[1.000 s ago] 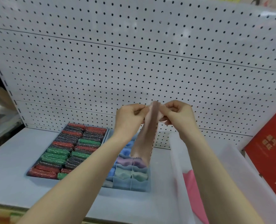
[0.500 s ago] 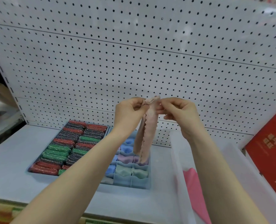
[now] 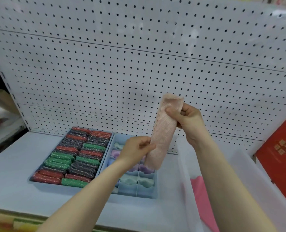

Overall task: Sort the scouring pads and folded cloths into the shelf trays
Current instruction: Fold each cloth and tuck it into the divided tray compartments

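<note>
I hold a peach waffle-weave cloth [image 3: 164, 131], folded into a long strip, upright above the shelf. My right hand [image 3: 187, 119] grips its top end. Lower down, my left hand [image 3: 137, 148] pinches its left edge near the middle. Below the cloth lies a light blue divided tray [image 3: 135, 190] holding folded cloths in pastel blue, purple and green. To its left a second blue tray [image 3: 43, 184] is packed with red, green and dark scouring pads [image 3: 72, 158] in two rows.
A translucent white bin [image 3: 189, 181] at the right holds a pink cloth [image 3: 200, 198]. A red box [image 3: 282, 161] leans at the far right. White pegboard [image 3: 139, 64] backs the pale blue shelf [image 3: 13, 164], whose front edge runs along the bottom.
My left hand has dropped from the cloth's top to its middle. My right hand now holds the top alone, and the strip looks narrower and tilted.
</note>
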`<state>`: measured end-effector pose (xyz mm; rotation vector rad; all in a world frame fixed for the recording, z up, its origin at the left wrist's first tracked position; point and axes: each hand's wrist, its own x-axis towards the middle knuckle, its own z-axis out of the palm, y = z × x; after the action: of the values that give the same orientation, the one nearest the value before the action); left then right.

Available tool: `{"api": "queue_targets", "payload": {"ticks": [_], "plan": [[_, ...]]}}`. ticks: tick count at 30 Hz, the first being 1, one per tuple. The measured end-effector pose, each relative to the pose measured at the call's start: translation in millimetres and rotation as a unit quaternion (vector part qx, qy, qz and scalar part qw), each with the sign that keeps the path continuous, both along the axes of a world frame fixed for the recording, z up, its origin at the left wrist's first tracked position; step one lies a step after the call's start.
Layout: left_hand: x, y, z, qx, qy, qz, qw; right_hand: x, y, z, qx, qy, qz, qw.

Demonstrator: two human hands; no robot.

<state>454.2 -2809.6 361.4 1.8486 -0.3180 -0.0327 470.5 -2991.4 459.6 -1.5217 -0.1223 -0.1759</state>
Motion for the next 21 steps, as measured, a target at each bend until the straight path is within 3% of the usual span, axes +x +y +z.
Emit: {"api": "queue_targets", "payload": {"ticks": [6,10,13,17,21], "plan": [[4,-6,19,-0.074,0.039,-0.004,0.996,2,0,-9,-0.027,0.015,-0.002,1.0],[8,-6,34,-0.17,0.076,0.025,0.982,-2,-5,-24,-0.079,0.129,0.059,0.987],[10,-2,37,-0.201,0.128,0.017,0.971,-10,-10,-43,-0.053,0.157,0.108,0.98],[15,-4,41,-0.198,0.167,0.027,0.965,-10,-11,-47,-0.028,0.126,0.083,0.988],[19,-6,50,-0.238,0.09,0.018,0.967,-11,-7,-32,-0.036,-0.028,0.066,0.997]]}}
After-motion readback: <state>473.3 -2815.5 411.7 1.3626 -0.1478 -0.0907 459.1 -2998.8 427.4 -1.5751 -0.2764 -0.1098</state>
